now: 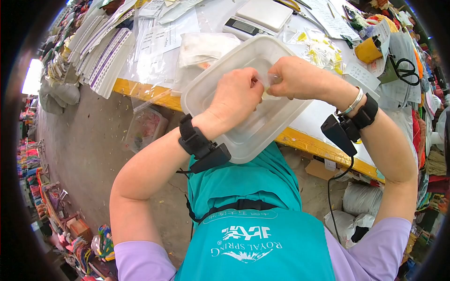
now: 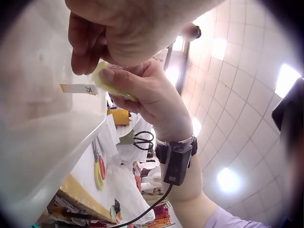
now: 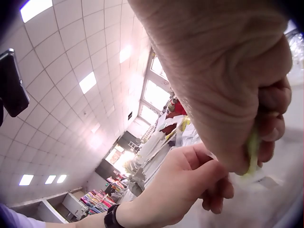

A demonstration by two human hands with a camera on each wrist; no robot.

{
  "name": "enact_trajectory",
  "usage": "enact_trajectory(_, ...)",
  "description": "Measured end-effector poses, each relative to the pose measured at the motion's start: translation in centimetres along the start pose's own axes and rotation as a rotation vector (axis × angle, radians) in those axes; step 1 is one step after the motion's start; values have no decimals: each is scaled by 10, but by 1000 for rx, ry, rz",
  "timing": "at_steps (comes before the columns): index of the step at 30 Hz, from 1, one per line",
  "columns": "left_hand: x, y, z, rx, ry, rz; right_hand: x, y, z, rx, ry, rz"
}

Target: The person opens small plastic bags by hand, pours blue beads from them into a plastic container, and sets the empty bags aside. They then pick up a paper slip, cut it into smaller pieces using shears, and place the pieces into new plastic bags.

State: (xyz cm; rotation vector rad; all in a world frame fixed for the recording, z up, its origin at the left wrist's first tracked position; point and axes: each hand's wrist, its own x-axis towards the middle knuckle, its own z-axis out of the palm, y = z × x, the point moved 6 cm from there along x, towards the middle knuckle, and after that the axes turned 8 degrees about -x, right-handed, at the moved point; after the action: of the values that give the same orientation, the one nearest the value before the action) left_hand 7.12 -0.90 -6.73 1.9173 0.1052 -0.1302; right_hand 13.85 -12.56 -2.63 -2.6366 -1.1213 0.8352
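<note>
Yellow-green packet [image 2: 110, 89] is in the right hand [image 1: 302, 78], pinched between thumb and fingers, down at the fingertips; from the right wrist, a thin strip of it shows poking out past the fingers. Position: between both hands, above the plastic tub [image 1: 199, 93], packet on the right hand's inner side, facing the left hand. Left hand [image 1: 237, 96] is just beside it, fingers bent in toward the packet; cannot tell whether they grip its edge or nothing. Small paper tag [image 2: 78, 89] printed "75" next to packet, cannot tell if attached.

Tub is pale, see-through, tilted in view, crossing the yellow edge of the tabletop [image 1: 309, 117], near end above the person's lap. Beyond tub: scale [image 1: 262, 18], plus white packet [image 1: 206, 49] to the left. Right side: clear bags with yellow bits [image 1: 321, 51], black-handled scissors [image 1: 407, 71]. Stack of paper strips [image 1: 105, 61] far left.
</note>
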Motion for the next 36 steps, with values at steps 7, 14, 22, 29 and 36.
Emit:
enact_trajectory(7,-1,1,1,-78,-9,-14,0,2,0,-154,85,-17)
enact_trajectory(14,-2,4,0,-118,-3,-38,-3,1,1,-141,143,-64)
enact_trajectory(22,-1,2,1,-123,-1,-15,-7,4,3,-45,157,-104)
enact_trajectory(29,0,1,3,-144,2,5,-6,8,3,-117,189,-88)
enact_trajectory(36,0,3,2,-150,-8,-20,-8,8,3,-99,210,-56)
